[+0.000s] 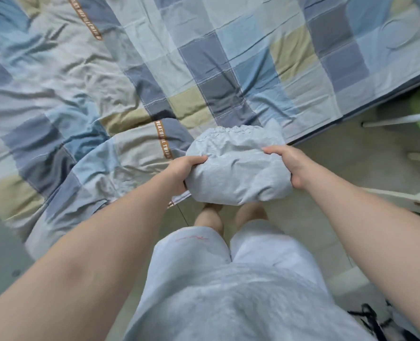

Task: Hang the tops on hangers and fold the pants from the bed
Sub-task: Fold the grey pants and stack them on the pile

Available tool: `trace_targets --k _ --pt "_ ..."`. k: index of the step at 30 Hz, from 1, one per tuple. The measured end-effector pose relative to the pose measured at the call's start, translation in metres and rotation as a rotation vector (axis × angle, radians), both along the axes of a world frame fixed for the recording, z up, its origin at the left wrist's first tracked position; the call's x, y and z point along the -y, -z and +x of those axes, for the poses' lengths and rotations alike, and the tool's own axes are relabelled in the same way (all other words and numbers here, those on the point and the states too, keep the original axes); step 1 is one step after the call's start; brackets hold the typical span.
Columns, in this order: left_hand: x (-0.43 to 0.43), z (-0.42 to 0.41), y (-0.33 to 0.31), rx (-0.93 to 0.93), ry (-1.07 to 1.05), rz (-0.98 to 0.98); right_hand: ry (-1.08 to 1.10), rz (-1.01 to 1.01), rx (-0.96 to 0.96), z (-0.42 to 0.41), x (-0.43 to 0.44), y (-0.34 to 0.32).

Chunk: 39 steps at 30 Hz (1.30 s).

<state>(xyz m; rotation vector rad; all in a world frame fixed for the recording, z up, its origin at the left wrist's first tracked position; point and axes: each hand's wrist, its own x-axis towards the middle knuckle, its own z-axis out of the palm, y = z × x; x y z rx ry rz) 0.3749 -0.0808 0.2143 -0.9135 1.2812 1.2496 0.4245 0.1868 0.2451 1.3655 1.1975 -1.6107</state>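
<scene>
Centre of frame: I hold the folded grey pants off the checked bed, left hand and right hand each with its grip clamped on an opposite end, presumably so the folds cannot spring open.

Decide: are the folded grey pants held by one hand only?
No, the left hand and the right hand both grip the folded grey pants, one at each side.
</scene>
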Motion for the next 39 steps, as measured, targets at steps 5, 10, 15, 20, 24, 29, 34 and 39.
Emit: trace_targets --k 5,10,15,20,24,29,34,39 --pt "-0.026 0.004 -0.064 -0.079 0.058 0.085 0.248 0.026 -0.113 0.055 -0.012 -0.078" --pt "-0.079 0.004 -0.12 -0.151 0.266 0.201 0.471 0.109 -0.21 0.112 -0.03 -0.14" --pt "-0.15 0.016 -0.173 -0.275 0.496 0.342 0.703 0.189 -0.347 0.173 -0.054 -0.195" --pt "-0.22 0.063 -0.222 -0.389 0.647 0.454 0.884 0.332 -0.494 0.246 -0.08 -0.242" --pt "-0.267 0.125 -0.257 -0.466 0.743 0.615 1.009 0.465 -0.621 0.324 -0.098 -0.271" --pt "-0.321 0.224 -0.284 -0.537 0.882 0.796 1.145 0.59 -0.705 0.439 -0.114 -0.296" --pt "-0.374 0.336 -0.299 -0.589 0.989 0.902 1.282 0.689 -0.706 0.555 -0.125 -0.307" --pt "-0.425 0.439 -0.31 -0.544 1.135 0.959 1.46 0.75 -0.696 0.659 -0.132 -0.312"
